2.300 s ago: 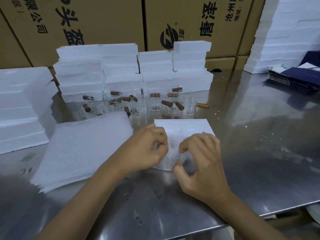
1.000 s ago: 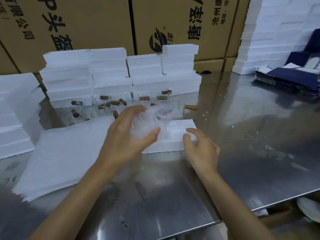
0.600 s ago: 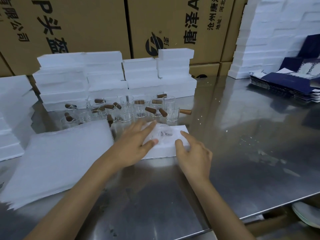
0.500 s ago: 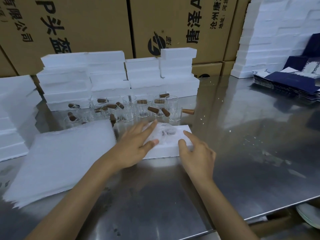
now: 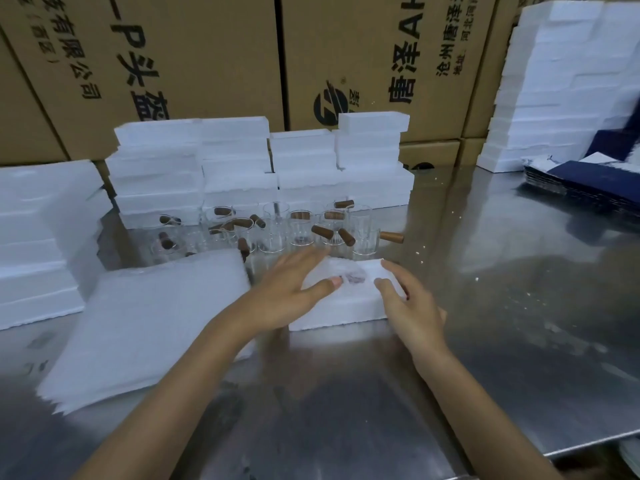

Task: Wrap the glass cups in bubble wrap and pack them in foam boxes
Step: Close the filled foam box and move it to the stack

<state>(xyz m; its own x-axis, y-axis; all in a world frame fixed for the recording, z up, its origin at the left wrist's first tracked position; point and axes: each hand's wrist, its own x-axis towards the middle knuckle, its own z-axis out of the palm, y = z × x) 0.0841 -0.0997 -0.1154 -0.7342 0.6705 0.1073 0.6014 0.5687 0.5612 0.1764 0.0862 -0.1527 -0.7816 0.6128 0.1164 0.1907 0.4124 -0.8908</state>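
Now the left hand (image 5: 289, 292), fingers straight, is pressing the wrapped cup (image 5: 341, 277) into the foam box (image 5: 346, 308), likely to seat it, while the right hand (image 5: 410, 306), fingers relaxed, is steadying the box's right side. Beyond both hands, bare glass cups (image 5: 298, 230) are waiting on the steel table (image 5: 502, 323) before cardboard cartons (image 5: 207, 57).

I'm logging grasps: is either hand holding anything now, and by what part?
Nothing is gripped. The left hand rests flat on the wrapped cup in the foam box; the right hand touches the box's right edge.

Glossy steel table (image 5: 450, 358); matt, grainy white foam box (image 5: 343, 308); clear glass cups (image 5: 301, 230), brown wooden handles.
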